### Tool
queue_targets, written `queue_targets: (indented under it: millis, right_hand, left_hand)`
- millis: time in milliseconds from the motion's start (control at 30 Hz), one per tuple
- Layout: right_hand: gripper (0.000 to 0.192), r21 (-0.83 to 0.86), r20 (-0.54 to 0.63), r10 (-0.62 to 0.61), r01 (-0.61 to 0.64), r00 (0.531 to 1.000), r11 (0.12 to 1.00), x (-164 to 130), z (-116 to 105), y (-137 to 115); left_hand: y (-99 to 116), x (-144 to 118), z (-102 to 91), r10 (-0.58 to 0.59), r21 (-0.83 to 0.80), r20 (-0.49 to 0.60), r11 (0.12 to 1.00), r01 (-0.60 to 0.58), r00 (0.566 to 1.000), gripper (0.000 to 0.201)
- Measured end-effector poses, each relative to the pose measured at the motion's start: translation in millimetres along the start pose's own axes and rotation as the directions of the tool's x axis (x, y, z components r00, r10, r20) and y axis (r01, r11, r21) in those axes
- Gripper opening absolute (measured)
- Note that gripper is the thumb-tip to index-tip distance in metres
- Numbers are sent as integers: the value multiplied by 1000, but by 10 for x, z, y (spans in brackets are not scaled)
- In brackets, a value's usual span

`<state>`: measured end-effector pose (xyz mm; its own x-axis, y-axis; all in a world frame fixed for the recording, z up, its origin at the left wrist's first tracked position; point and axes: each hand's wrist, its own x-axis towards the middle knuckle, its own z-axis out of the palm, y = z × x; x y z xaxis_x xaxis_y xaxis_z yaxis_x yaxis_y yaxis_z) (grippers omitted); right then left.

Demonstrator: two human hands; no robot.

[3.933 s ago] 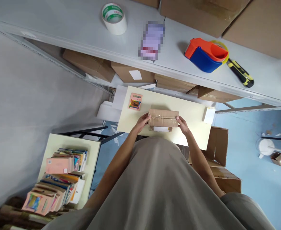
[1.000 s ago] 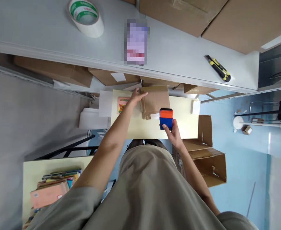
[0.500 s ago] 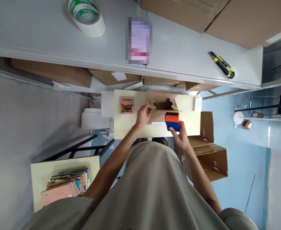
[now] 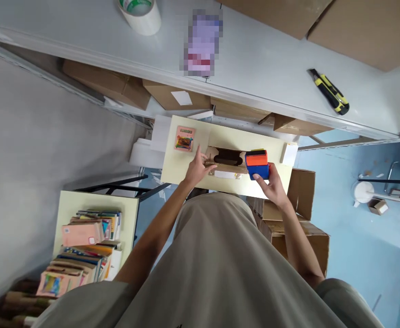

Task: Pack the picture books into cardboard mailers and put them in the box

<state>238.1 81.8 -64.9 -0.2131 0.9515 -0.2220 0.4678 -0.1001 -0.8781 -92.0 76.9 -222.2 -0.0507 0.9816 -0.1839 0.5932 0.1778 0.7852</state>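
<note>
A small brown cardboard box (image 4: 220, 166) lies on the pale yellow table (image 4: 271, 182) with its dark opening facing up. At the box's left end is my left hand (image 4: 196, 171), its fingers spread and its thumb by the front edge. I cannot tell whether it touches the cardboard. My right hand (image 4: 273, 184) grips a bundle of blue, orange and black blocky pieces (image 4: 257, 165) at the box's right end; their exact kind is unclear. To the left of the box lies a pink booklet (image 4: 185, 139) with a colourful cover.
Above the table runs a grey shelf (image 4: 254, 68) bearing a tape roll (image 4: 143, 18), a blurred phone-like object (image 4: 203, 43) and a yellow-black utility knife (image 4: 329, 91). Stacked books (image 4: 83, 230) lie on a side table at lower left. Open cartons (image 4: 300, 193) stand at right.
My left hand has gone from pinching at the box's left end to spread fingers. The box's raised flaps look lower. My right hand still holds the coloured bundle. The whole view has tilted.
</note>
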Motion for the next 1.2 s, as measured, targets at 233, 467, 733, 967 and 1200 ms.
queue_targets:
  millis: [233, 467, 733, 967, 1200]
  right_hand:
    - [65, -19, 73, -15, 17, 997, 1000, 310, -306, 222]
    - [67, 22, 425, 3, -13, 905, 1000, 649, -480, 130]
    - [73, -137, 700, 55, 58, 712, 989, 1330, -163, -7]
    - [73, -285, 761, 162, 100, 629, 953, 1707, 97, 96]
    - [71, -321, 764, 195, 100, 614, 942, 1746, 85, 108]
  left_hand:
    - [109, 155, 45, 64, 168, 30, 983, -68, 997, 74]
    - [148, 52, 160, 136, 173, 49, 975, -142, 990, 39]
    - [96, -5, 252, 155, 84, -10, 985, -154, 988, 41]
    - [182, -29, 223, 113, 19, -37, 993, -112, 993, 46]
    - [386, -51, 213, -352, -543, 70, 771, 332, 933, 35]
